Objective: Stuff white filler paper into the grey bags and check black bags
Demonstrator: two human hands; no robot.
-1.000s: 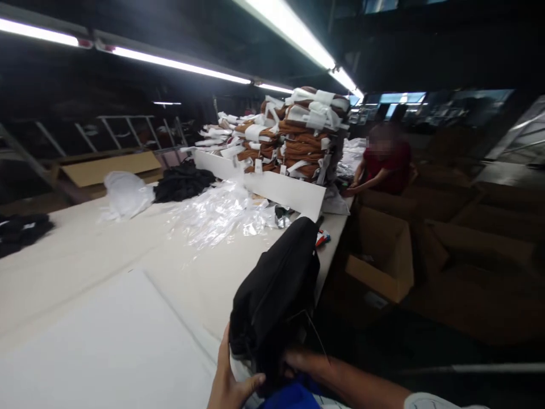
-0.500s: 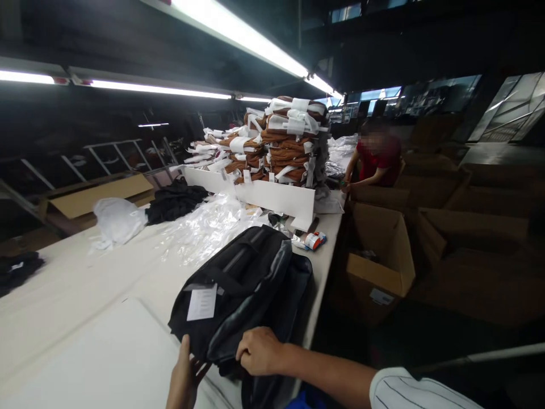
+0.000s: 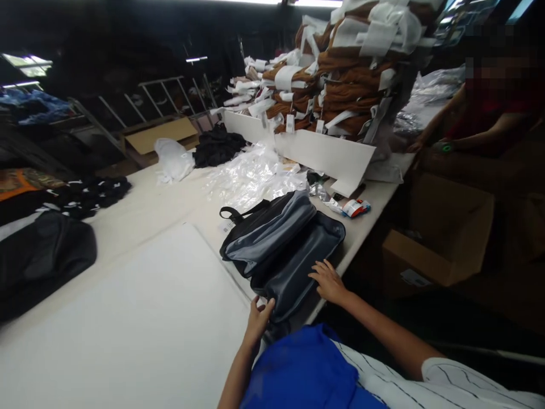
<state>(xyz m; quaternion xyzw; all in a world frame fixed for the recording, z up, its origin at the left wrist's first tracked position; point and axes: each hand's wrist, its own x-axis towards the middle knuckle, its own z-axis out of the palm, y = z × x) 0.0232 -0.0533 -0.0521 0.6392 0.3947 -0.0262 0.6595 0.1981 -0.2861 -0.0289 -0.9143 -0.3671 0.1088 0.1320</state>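
I can read no text, brand or number: the tag (image 3: 225, 227) by the black bag (image 3: 293, 244), the box label (image 3: 415, 278) on the cardboard box (image 3: 443, 233) and the orange-and-white packet (image 3: 356, 208) (all small on my feed) are illegible.

One open bag (image 3: 293, 267), two hands (image 3: 330, 283), toward six o'clock; one person (image 3: 494, 122) at two; one white sheet (image 3: 128, 324) at eight.

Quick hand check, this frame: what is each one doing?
Left hand: partly open, thumb and fingers at the bag's near edge; grip unclear.
Right hand: open, fingers spread at its side.
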